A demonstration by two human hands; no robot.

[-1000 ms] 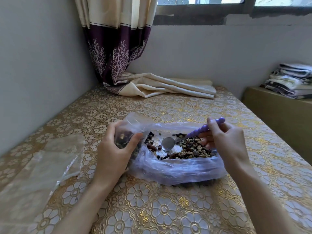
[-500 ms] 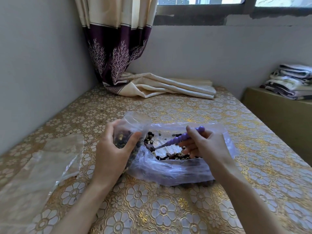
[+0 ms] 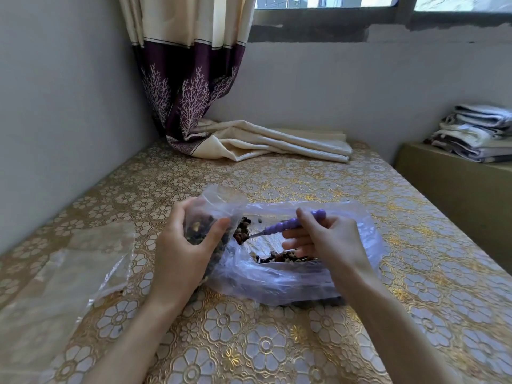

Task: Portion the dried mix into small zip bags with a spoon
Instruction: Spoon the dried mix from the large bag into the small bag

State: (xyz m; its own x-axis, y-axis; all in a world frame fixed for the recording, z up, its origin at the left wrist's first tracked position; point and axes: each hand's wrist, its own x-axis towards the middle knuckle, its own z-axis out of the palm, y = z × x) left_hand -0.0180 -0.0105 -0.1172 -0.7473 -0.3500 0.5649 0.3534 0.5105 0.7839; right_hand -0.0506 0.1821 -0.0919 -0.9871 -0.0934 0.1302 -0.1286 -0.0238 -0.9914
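Note:
A large clear plastic bag [image 3: 277, 278] of dried mix [image 3: 288, 256] lies open on the table. My left hand [image 3: 182, 253] grips a small zip bag [image 3: 210, 212] partly filled with mix, held upright at the big bag's left rim. My right hand [image 3: 324, 239] holds a spoon by its purple beaded handle [image 3: 293, 223]. The spoon's bowl [image 3: 243, 235] is heaped with mix and points toward the small bag's mouth.
Empty clear zip bags [image 3: 69, 273] lie flat at the left on the gold floral tablecloth [image 3: 249, 342]. A folded cream curtain end [image 3: 277, 145] rests at the table's far side. Folded towels [image 3: 476, 134] sit on a box at the right.
The spoon dipped into the mix from the right and came up loaded, moving left toward the small bag. My left hand kept the small bag still.

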